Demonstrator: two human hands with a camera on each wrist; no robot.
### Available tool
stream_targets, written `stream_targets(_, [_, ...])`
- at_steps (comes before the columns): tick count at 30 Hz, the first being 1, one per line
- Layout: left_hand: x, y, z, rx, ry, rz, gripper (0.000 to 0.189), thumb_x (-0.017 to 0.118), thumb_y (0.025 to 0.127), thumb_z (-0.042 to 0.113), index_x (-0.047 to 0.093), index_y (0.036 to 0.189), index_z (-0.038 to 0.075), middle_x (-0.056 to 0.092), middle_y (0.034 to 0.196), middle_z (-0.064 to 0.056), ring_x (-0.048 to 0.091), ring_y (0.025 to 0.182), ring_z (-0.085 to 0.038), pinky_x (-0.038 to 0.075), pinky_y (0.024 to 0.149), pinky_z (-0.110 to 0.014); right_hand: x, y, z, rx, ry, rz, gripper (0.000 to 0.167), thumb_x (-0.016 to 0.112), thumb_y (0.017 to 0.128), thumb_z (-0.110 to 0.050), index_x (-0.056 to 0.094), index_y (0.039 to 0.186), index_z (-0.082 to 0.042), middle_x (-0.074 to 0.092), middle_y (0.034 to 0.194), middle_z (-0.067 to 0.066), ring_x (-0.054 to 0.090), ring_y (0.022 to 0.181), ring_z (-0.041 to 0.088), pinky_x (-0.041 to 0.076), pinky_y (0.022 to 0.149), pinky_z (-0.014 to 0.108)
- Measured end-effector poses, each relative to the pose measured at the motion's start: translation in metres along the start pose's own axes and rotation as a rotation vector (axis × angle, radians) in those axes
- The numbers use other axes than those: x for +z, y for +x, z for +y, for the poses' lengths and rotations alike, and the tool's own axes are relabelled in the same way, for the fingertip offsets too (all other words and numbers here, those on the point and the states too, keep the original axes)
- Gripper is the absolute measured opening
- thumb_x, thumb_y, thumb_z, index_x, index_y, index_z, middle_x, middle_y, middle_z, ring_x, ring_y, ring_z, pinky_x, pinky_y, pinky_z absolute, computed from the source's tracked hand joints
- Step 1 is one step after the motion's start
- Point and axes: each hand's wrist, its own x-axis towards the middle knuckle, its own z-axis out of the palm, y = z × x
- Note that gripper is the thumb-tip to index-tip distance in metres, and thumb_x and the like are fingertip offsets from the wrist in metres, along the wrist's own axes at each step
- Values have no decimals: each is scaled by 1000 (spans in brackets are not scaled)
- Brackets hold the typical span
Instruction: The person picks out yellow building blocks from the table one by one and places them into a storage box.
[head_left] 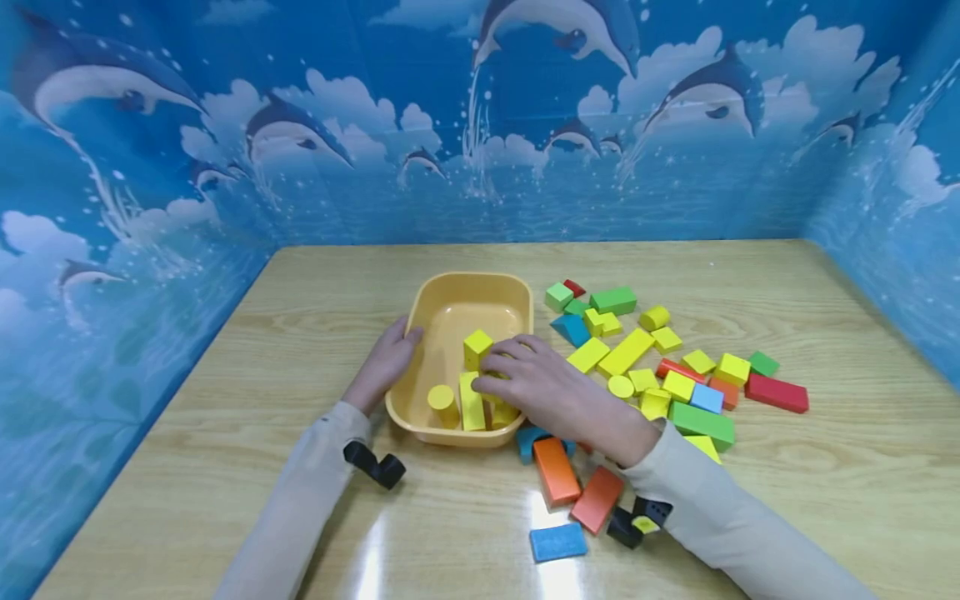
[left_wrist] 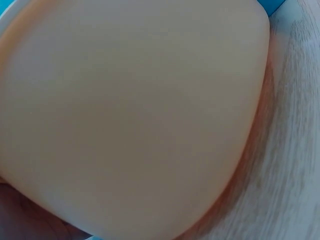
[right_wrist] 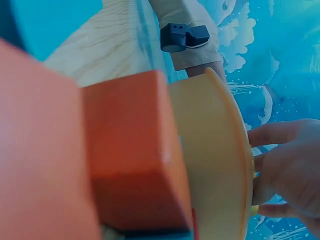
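Well, my left hand (head_left: 386,362) holds the tan tray (head_left: 457,321) at its left rim, thumb over the edge — my right hand (head_left: 551,387) curves over it, though I can't tell whether its fingers pinch anything. An orange block (head_left: 557,473) lies just outside, loose blocks (head_left: 627,352) scattered rightward. Yellow pieces (head_left: 472,404) stand inside, between my hands — some hidden beneath my right fingers.

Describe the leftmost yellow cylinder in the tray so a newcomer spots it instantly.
On the table is a tan tray, the left hand at its left side. Toward its near end sit yellow blocks. The cylinder is the leftmost of them, upright with a round top, unlike the flat-sided long block to its right.
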Motion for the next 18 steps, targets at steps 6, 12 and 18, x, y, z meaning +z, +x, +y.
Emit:
stream_targets(6, [-1, -1, -1, -9, -7, -8, 45, 32, 105, 18, 35, 144, -4, 53, 124, -27, 55, 107, -35, 46, 99, -47, 1, 8, 0, 18, 103, -123, 36, 64, 88, 6, 72, 114, -18, 67, 115, 1, 57, 112, 22, 49, 97, 39])
stream_targets(12, [-1, -1, 1, -18, -15, -10, 47, 32, 105, 20, 33, 146, -1, 52, 127, -26, 55, 111, -34, 46, 100, -46, -2, 8, 0, 122, 251, -230, 46, 60, 86, 15, 70, 119, -16, 65, 124, 4, 59, 116, 22, 53, 94, 36])
stream_targets(18, [-1, -1, 2, -32, -22, -18, 48, 31, 105, 21, 31, 147, -1, 51, 128, -25, 55, 112, -34, 44, 103, -45, -1, 9, 0, 140, 362, -250, 38, 59, 86, 13, 74, 111, -12, 68, 116, 2, 63, 108, 17, 55, 88, 31])
